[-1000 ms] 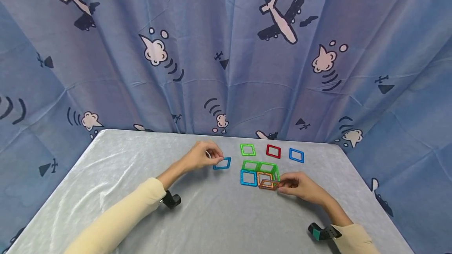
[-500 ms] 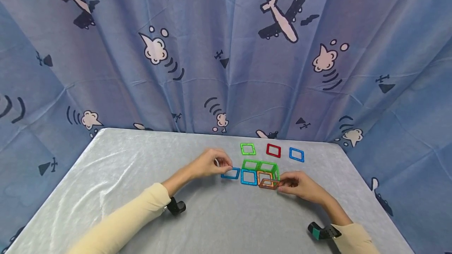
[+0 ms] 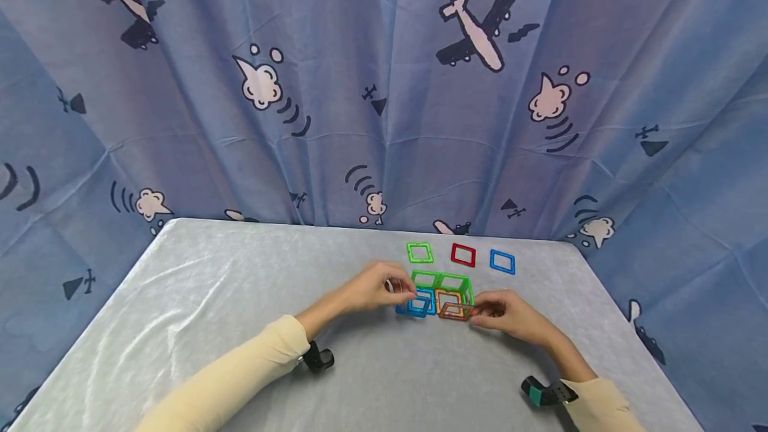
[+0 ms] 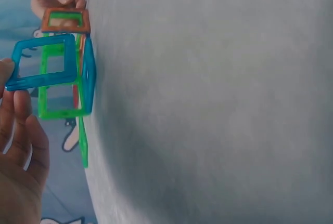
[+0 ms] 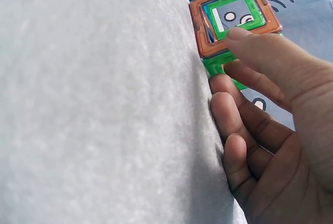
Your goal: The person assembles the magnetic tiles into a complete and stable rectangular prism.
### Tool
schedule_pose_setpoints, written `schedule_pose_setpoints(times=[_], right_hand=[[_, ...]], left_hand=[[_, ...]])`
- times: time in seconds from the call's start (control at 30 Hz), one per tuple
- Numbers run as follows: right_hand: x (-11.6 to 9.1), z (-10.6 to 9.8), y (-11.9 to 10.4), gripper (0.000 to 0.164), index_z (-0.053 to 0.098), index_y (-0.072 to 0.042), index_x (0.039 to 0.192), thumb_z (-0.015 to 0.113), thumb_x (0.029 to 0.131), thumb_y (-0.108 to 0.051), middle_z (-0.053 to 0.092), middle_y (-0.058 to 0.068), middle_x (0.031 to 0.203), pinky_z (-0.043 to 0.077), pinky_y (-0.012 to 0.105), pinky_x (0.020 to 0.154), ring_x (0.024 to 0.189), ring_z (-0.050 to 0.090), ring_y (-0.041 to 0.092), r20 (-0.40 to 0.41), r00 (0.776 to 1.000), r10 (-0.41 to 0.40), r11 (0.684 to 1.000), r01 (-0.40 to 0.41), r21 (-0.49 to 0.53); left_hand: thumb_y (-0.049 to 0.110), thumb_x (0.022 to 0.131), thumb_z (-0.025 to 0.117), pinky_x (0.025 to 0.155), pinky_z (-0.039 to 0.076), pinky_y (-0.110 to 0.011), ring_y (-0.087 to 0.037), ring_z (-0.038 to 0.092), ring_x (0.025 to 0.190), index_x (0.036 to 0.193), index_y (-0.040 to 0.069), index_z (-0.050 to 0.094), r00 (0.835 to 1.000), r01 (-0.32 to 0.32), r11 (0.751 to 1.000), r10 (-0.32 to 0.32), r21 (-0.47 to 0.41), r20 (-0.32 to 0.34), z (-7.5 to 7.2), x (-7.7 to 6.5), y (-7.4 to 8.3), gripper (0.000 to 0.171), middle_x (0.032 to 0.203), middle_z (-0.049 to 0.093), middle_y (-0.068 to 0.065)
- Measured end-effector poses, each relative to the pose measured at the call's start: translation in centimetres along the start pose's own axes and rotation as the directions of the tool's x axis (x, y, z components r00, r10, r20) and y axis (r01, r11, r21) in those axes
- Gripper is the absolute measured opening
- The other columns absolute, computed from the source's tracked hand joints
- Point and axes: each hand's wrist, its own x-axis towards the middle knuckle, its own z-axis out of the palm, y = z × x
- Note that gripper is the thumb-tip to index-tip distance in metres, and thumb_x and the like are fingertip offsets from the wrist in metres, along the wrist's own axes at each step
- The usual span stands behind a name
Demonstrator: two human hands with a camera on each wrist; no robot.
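Note:
My left hand (image 3: 384,287) pinches a blue square magnetic tile (image 4: 69,60) by one edge, thumb at its corner. In the head view this tile overlaps another blue tile (image 3: 434,303) that lies in the tile build. Green tiles (image 3: 453,277) stand along the back and right side of the build, and an orange tile (image 3: 439,297) lies beside the flat blue one. My right hand (image 3: 509,315) pinches a second orange tile (image 5: 213,50) between thumb and fingers. That tile is held at the front right of the build, with green frames showing through its opening.
Behind the build a green tile (image 3: 421,261), a red tile (image 3: 463,263) and a blue tile (image 3: 503,271) lie apart in a row. The grey cloth-covered table (image 3: 360,379) ends at a blue patterned curtain (image 3: 324,85).
My left hand has carried its blue tile right and toward the front, from left of the build to over its blue tile. The right hand has stayed in place with the orange tile.

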Motion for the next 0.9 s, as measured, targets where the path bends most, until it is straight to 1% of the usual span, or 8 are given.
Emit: schedule_pose_setpoints(times=[0.17,0.37,0.5,0.7,0.9], right_hand=[[-0.1,0.0,-0.1,0.015,0.072,0.001,0.108,0.074,0.093,-0.003,0.07,0.01,0.094,0.051,0.025,0.063,0.076,0.062,0.015,-0.002,1.0,0.01,1.0,-0.01,-0.004],[-0.1,0.0,0.0,0.016,0.072,0.001,0.108,0.075,0.093,-0.006,0.07,0.011,0.093,0.051,0.025,0.064,0.076,0.062,0.014,-0.011,1.0,0.021,1.0,-0.021,-0.021],[-0.2,0.0,-0.1,0.017,0.073,0.0,0.107,0.076,0.093,-0.008,0.07,0.01,0.093,0.051,0.026,0.064,0.076,0.062,0.015,-0.018,1.0,0.024,0.999,-0.024,-0.024],[-0.2,0.0,-0.1,0.015,0.072,0.0,0.107,0.075,0.093,-0.005,0.071,0.007,0.093,0.051,0.026,0.063,0.076,0.063,0.015,-0.013,1.0,-0.011,1.0,0.01,-0.027],[-0.2,0.0,-0.1,0.015,0.072,0.001,0.108,0.074,0.093,-0.003,0.071,0.008,0.093,0.051,0.026,0.063,0.076,0.063,0.015,-0.011,0.999,-0.04,0.999,0.039,-0.026]], left_hand=[[0.008,0.093,0.076,0.068,0.055,-0.021,-0.002,0.061,0.079,0.095,0.01,0.077,1.0,-0.019,1.0,0.019,0.003,0.006,0.8,0.6,0.3,0.003,0.088,0.065,0.008],[0.01,0.094,0.075,0.069,0.054,-0.021,-0.002,0.061,0.08,0.096,0.011,0.077,1.0,-0.009,1.0,0.009,0.007,0.014,1.6,1.0,0.4,0.003,0.09,0.065,0.009],[0.011,0.095,0.075,0.07,0.054,-0.02,-0.002,0.061,0.081,0.096,0.01,0.077,1.0,-0.002,1.0,0.002,0.014,0.013,1.9,1.2,0.2,0.003,0.09,0.065,0.008],[0.012,0.095,0.075,0.07,0.053,-0.02,-0.003,0.06,0.08,0.097,0.009,0.077,1.0,0.004,1.0,-0.004,0.021,-0.001,2.2,1.3,-0.2,0.004,0.088,0.063,0.008],[0.012,0.094,0.076,0.07,0.053,-0.02,-0.004,0.059,0.08,0.097,0.009,0.077,1.0,0.011,0.999,-0.01,0.03,-0.017,2.5,1.5,-0.5,0.004,0.087,0.063,0.008]])
